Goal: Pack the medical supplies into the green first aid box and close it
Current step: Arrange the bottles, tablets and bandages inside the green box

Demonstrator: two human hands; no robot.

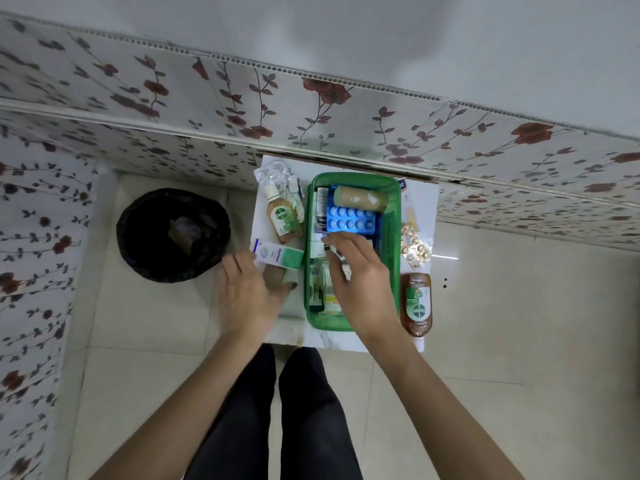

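Where readable, Dettol bottles (283,216), Optinex carton (279,257).

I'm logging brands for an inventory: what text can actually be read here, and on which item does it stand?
"Dettol": bottle left of the green box
"Dettol": bottle right of the box, label reads sideways
"Optinex" (uncertain, blurred): white-and-green carton at the left hand
Cartons inside the green box: print too small to read

Black bin (173,233) (something inside) beside the white table (420,206), flowered wall panels (346,126).
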